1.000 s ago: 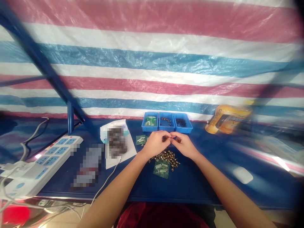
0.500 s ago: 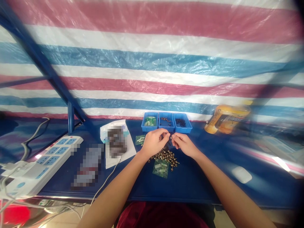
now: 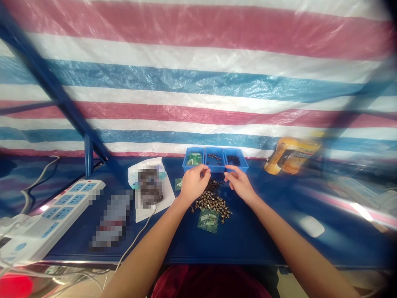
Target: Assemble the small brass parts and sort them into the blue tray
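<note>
My left hand (image 3: 195, 182) is just in front of the blue bins, thumb and index fingertip close together. Whatever may be between them is too small to make out. To its right, my right hand (image 3: 239, 184) has its index finger and thumb apart, with nothing visible between them. Below and between the hands lies a pile of small brass-coloured screw-like parts (image 3: 212, 201), with dark screws (image 3: 216, 185) at its far side. A green packet of white plugs (image 3: 208, 219) rests at the near edge of the pile. Another green packet (image 3: 178, 184) is partly hidden by my left hand.
Three blue bins stand behind: one with green packets (image 3: 194, 159), one with a few small screws (image 3: 214, 157), one with dark parts (image 3: 233, 159). Left are a white sheet (image 3: 169, 194) and power strip (image 3: 62, 211); right, yellow bottles (image 3: 288, 155) and a white case (image 3: 312, 226).
My hands, which met at the fingertips over the pile, have separated. The right hand's index finger and thumb have opened, and both hands now sit a little farther from each other.
</note>
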`<state>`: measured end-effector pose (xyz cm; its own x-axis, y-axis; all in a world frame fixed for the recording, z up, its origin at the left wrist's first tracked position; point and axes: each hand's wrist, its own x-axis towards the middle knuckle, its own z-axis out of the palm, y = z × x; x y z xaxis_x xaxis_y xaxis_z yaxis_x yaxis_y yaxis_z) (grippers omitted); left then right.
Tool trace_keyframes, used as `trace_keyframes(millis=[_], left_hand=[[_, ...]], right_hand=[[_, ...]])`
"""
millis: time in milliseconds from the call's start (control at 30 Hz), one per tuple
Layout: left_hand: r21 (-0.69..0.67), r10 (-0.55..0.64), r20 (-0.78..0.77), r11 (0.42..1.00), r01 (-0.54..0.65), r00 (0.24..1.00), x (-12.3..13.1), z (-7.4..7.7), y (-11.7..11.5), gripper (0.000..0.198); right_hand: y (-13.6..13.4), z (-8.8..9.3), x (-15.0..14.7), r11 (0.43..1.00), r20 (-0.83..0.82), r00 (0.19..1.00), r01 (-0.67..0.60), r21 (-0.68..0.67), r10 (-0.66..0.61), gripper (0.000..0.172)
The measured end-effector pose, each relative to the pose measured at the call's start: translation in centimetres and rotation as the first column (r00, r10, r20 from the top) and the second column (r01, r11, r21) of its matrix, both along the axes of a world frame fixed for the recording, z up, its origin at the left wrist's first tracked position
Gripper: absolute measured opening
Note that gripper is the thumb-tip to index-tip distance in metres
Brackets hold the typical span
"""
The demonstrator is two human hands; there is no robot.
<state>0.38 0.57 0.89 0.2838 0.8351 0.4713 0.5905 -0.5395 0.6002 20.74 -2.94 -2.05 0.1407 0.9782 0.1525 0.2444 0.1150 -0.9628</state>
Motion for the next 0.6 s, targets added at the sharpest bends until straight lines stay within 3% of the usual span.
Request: trace_keyframes(millis=[100, 200, 400, 600], left_hand=[[-0.036, -0.026, -0.145, 0.999, 0.021, 0.989, -0.1, -0.5, 0.2, 0.021], [-0.059, -0.116, -0.275, 0.993, 0.103, 0.955, -0.1, -1.2, 0.3, 0.024], [-0.038, -0.173, -0.396, 0.984, 0.173, 0.902, 0.2, -1.7, 0.0, 0.031], [-0.044, -0.176, -0.398, 0.984, 0.173, 0.900, 0.4, -1.5, -0.1, 0.030]], right_hand=[[0.0, -0.3, 0.8, 0.995, 0.367, 0.928, -0.081, 0.049, 0.057, 0.025], [-0.1, -0.7, 0.9, 0.978, 0.565, 0.811, -0.205, 0.036, 0.149, 0.023], [0.3, -0.6, -0.7, 0.998, 0.719, 0.694, -0.061, 0.024, 0.026, 0.024], [0.6, -0.2, -1.8, 1.000, 0.775, 0.632, -0.006, -0.027, 0.024, 0.022]])
